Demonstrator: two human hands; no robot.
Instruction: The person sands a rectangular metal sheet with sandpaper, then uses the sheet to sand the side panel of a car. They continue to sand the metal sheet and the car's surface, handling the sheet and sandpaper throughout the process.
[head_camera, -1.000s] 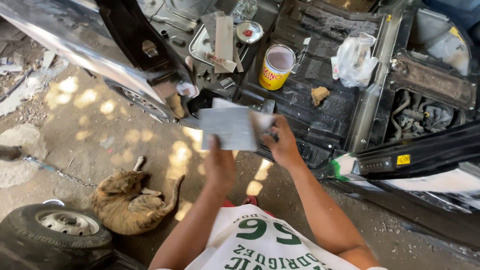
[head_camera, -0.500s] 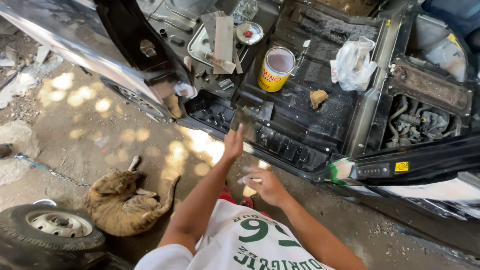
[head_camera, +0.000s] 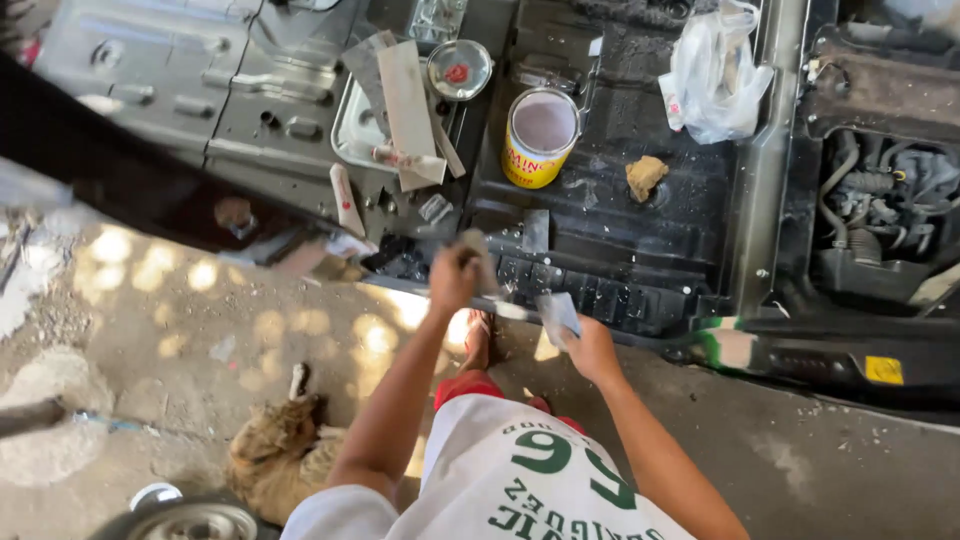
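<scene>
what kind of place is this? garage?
Probably an outdoor, informal car repair spot rather than an enclosed garage. A stripped black car floor pan and an exposed engine bay sit over sunlit dirt ground, with a loose tyre nearby and an open paint can on the pan.

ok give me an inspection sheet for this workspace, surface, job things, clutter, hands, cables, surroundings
surface: stripped black car floor pan, dusty, white smears near the sill
job's things: folded grey sheet in right hand; small grey pad under left hand at the sill
clutter: open yellow can, tan sponge, plastic bag, round tin, flat strips
grippers: left hand closed on the pad; right hand gripping the sheet
cables: hoses in engine bay
surroundings: cat lying on dirt, tyre at the bottom edge
</scene>
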